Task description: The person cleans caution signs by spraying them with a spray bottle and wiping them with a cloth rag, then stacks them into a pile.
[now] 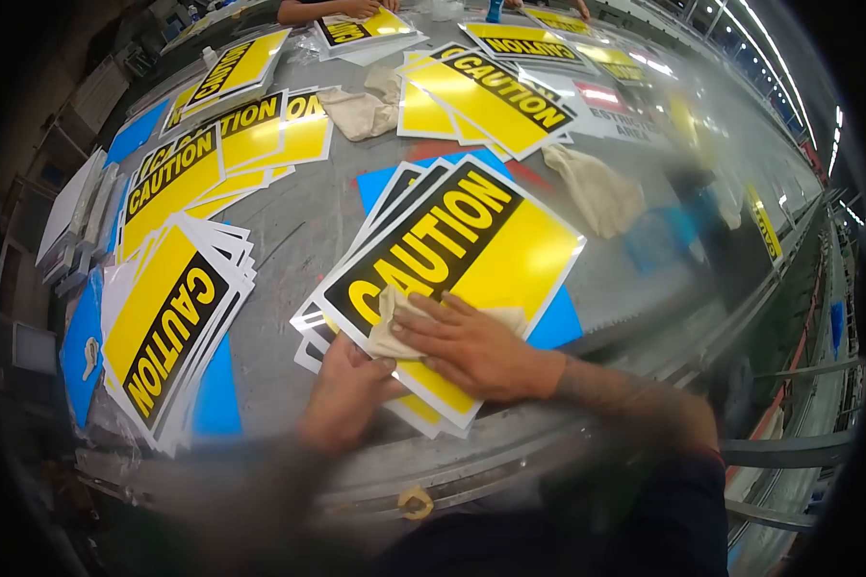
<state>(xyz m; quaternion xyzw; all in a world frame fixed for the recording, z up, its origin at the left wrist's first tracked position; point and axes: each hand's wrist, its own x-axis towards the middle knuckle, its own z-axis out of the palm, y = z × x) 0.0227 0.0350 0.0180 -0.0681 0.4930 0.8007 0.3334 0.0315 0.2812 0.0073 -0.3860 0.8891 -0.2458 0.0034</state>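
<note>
A stack of yellow and black caution signs (510, 240) lies at a slant before me, partly over a blue sheet (558, 322). My right hand (476, 348) is spread flat over a cream cloth (388, 332), pressing it against the lower part of the top sign. At the stack's lower left edge, my left hand (348, 389) pinches the sign's edge between thumb and fingers. The lower parts of both forearms are blurred.
Another stack of caution signs (178, 327) sits at the left. More sign piles (491, 96) and cream cloths (597, 192) lie farther back. A co-worker's hands (356, 8) are at the far edge. A metal rail (789, 452) runs at the right.
</note>
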